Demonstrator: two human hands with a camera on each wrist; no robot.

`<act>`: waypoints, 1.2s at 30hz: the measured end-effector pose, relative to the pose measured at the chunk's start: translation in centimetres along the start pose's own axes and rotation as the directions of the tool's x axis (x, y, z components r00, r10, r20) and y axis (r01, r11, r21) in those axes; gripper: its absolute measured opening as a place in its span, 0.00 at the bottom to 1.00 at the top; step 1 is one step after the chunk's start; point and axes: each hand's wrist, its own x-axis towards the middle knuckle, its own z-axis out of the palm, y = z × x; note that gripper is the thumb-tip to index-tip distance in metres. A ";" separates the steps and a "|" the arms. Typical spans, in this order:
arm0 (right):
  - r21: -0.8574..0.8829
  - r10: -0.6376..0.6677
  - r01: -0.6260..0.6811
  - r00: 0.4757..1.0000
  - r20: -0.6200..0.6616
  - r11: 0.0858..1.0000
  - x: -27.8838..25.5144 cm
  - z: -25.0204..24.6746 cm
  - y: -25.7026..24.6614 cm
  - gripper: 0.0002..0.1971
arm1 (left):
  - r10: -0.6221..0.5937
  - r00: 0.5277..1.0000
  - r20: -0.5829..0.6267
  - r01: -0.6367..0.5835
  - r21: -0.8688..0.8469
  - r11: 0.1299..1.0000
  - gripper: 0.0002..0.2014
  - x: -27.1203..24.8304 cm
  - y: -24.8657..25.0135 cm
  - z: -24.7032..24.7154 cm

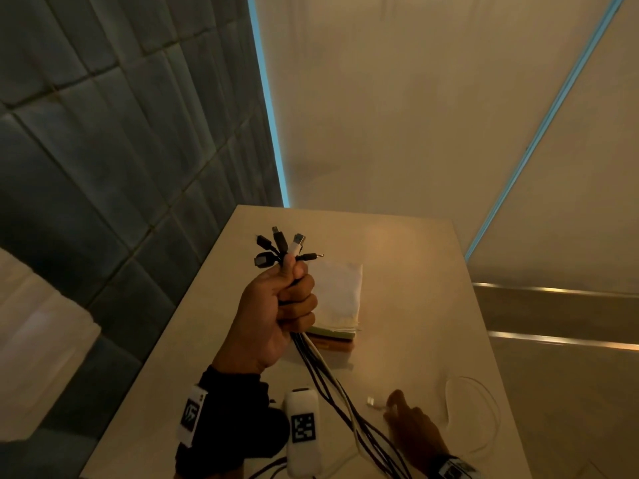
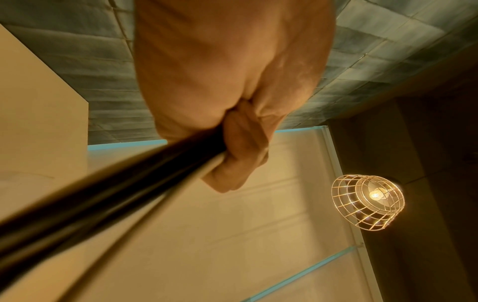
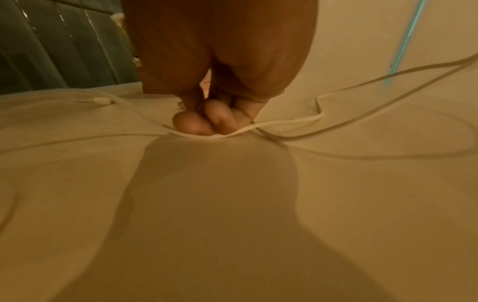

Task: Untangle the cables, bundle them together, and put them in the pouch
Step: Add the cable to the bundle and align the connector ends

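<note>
My left hand (image 1: pixel 294 299) is raised above the table and grips a bundle of black and white cables (image 1: pixel 325 375). Their plugs (image 1: pixel 283 247) fan out above my fist, and the cords hang down toward the near right. In the left wrist view my fingers (image 2: pixel 238 159) wrap the blurred bundle (image 2: pixel 116 194). Low on the table, my right hand (image 1: pixel 397 407) pinches a loose white cable (image 3: pixel 297 120) with curled fingertips (image 3: pixel 207 124). That cable (image 1: pixel 484 402) loops to the right, and its small plug (image 1: pixel 371 401) lies just left of my fingers. A pale fabric pouch (image 1: pixel 340 299) lies flat behind my left hand.
The pale table (image 1: pixel 432 257) stands against a cream wall, with a dark tiled wall (image 1: pixel 103 133) past its left edge. The pouch rests on a thin green and brown stack (image 1: pixel 337 337). A wire-cage lamp (image 2: pixel 367 202) hangs overhead.
</note>
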 end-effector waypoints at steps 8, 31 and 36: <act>0.031 -0.201 0.227 0.910 -0.362 0.973 1.5 -7.5 -4.6 0.08 | 0.057 0.993 -0.103 -0.041 0.157 0.987 0.13 0.7 -1.3 -0.9; 0.752 -0.458 0.570 0.794 -0.399 0.332 -6.1 -19.4 -15.5 0.17 | 0.389 0.917 -0.086 -0.324 0.409 0.853 0.15 1.5 -3.8 2.3; 0.686 -0.547 0.646 0.726 -0.417 0.334 -6.3 -19.4 -16.6 0.17 | 0.388 0.916 -0.098 -0.305 0.458 0.835 0.17 1.6 -4.1 3.3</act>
